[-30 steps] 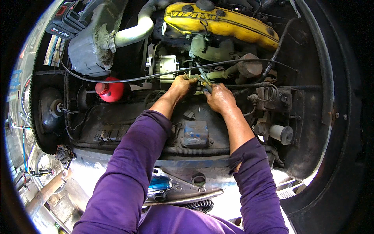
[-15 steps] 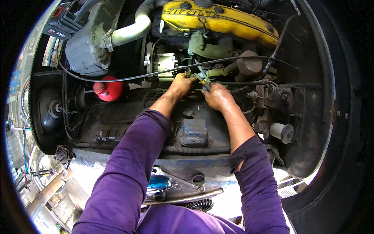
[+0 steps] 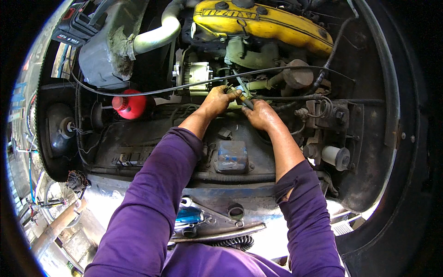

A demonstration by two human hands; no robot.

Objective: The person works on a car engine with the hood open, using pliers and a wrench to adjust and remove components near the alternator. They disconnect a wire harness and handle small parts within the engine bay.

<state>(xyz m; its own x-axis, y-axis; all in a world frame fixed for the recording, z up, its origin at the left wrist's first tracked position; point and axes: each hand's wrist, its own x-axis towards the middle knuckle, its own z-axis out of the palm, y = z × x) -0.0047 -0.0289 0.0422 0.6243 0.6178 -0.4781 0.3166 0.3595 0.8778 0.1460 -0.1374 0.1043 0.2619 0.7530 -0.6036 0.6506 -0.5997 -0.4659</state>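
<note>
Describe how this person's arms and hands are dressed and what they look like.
Both arms wear long purple sleeves, loose and creased, pushed up toward the elbows so the forearms are bare. The right sleeve has a tear near its cuff; the left sleeve looks whole. The left hand and right hand are bare: no gloves, rings or watch visible.

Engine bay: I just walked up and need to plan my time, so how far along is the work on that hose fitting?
Done: nothing looks finished; no removed parts are visible. In hand: the left hand grips the fitting on the pale green pipe below the yellow valve cover, while the right hand works a thin tool against it. Left: whether it is loosening or tightening cannot be told, so the fitting remains unsettled.
</note>
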